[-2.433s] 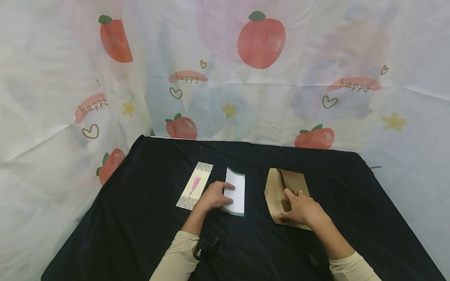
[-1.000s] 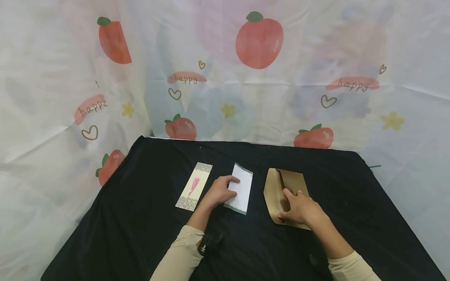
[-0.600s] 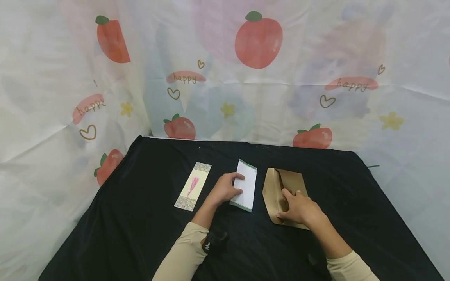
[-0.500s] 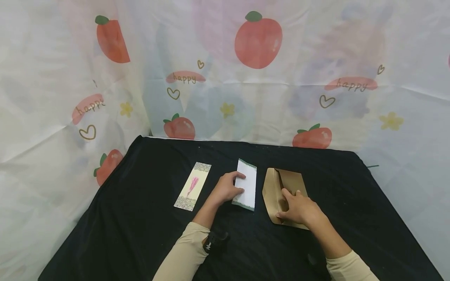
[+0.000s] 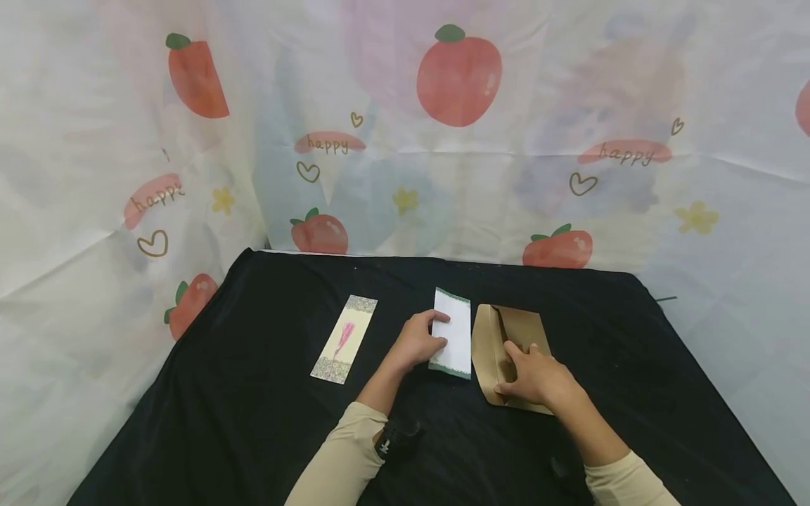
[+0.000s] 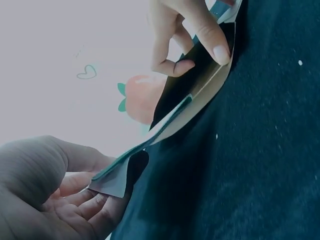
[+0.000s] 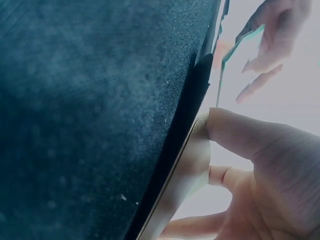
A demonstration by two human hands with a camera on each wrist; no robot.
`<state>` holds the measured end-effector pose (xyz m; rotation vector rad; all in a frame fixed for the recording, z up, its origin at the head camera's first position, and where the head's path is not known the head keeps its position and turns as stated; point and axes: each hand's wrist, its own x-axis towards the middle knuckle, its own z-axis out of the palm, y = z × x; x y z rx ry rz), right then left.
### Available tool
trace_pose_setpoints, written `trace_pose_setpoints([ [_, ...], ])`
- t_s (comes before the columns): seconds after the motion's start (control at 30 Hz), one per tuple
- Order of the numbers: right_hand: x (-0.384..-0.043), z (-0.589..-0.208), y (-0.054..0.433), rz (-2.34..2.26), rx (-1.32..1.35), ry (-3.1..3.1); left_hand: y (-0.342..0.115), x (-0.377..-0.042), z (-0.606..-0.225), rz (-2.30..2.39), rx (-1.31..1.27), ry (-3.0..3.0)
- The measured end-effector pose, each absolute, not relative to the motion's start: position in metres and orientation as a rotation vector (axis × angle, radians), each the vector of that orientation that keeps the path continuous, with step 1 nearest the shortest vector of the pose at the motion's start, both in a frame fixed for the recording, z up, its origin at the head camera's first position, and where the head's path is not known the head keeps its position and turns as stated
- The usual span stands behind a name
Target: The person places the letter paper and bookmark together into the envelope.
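Note:
A white card with green patterned ends is pinched by its left edge in my left hand. In the left wrist view the card looks slightly bent, thumb on one face and fingers behind. Its right side is close beside the flap of a brown paper envelope. My right hand grips that envelope at its mouth, thumb low by the flap and fingers at the pocket edge, so the mouth gapes. The right wrist view shows thumb and fingers on the envelope; its inside is mostly hidden.
To the left lies a cream bookmark-like strip with patterned ends and a pink tassel. A black cloth covers the table. Behind it hangs a white fabric backdrop printed with fruit and "happy".
My left hand has carried the white card rightward, from near the tasselled strip to the envelope's flap side, turning it slightly on the way. The right hand and envelope stay in place.

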<state>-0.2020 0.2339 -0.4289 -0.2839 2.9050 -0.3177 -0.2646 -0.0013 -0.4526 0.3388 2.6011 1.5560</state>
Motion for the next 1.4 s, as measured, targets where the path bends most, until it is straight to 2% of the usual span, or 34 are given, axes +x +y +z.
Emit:
trace_pose_setpoints([
  [0.67, -0.198, -0.427, 0.236, -0.304, -0.29, 2.913, 0.03, -0.267, -0.45, 1.511, 0.393, 2.595],
  [1.4, -0.199, -0.426, 0.232, -0.282, -0.283, 2.882, 0.04, -0.266, -0.453, 1.486, 0.438, 2.558],
])
